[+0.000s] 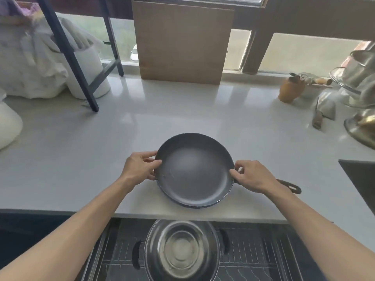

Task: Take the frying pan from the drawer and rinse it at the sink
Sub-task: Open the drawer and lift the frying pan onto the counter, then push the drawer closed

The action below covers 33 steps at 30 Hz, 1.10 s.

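A dark, round frying pan (194,171) is over the pale countertop (81,151) near its front edge, its handle (290,186) pointing right. My left hand (140,166) pinches the pan's left rim. My right hand (253,176) grips the right rim where the handle joins, covering the handle's base. Below the counter edge the drawer (253,250) stands open, with a wire rack inside. The dark corner of the sink (361,179) shows at the right edge.
A steel pot with black side handles (182,250) sits in the drawer. A cardboard sheet (182,43) leans at the back. White bags (40,63) and a black frame leg (81,78) stand left. A brown jar (290,90), knife (317,116) and steel bowls (361,126) crowd the right.
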Each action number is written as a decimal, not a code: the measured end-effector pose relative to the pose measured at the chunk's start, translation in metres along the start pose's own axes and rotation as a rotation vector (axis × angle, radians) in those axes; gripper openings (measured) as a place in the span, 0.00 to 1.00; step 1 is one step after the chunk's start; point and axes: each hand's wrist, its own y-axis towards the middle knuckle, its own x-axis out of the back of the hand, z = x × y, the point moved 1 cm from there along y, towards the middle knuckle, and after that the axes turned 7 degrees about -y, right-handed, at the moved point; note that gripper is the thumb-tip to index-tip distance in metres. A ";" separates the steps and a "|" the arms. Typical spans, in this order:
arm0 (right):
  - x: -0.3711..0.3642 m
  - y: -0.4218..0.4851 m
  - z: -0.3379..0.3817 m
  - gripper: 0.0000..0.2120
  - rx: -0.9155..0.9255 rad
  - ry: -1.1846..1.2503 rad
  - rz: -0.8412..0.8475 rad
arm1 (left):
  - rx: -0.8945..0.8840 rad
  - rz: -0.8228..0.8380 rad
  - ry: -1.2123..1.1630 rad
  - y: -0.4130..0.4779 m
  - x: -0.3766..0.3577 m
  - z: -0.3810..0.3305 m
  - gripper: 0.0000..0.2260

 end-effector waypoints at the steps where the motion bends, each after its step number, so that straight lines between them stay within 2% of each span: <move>1: -0.003 -0.001 0.001 0.12 -0.003 -0.011 0.000 | 0.007 0.006 0.003 0.001 0.000 0.004 0.19; 10: -0.006 -0.009 0.014 0.13 0.014 -0.068 -0.030 | -0.009 0.004 0.062 -0.010 0.003 0.014 0.20; 14: 0.012 -0.039 0.024 0.24 0.031 -0.071 -0.148 | -0.098 -0.060 0.373 -0.038 0.011 0.003 0.33; 17: 0.030 -0.083 0.026 0.31 0.057 -0.094 -0.215 | -0.260 -0.075 0.590 -0.083 0.021 -0.008 0.40; 20: 0.040 -0.123 0.021 0.37 0.055 -0.109 -0.227 | -0.293 -0.095 0.735 -0.126 0.032 -0.017 0.45; 24: 0.049 -0.195 0.008 0.41 0.068 -0.036 -0.236 | -0.294 -0.137 0.767 -0.211 0.041 -0.030 0.49; 33: 0.031 -0.335 0.006 0.40 0.110 0.034 -0.241 | -0.278 -0.140 0.759 -0.374 0.048 -0.025 0.48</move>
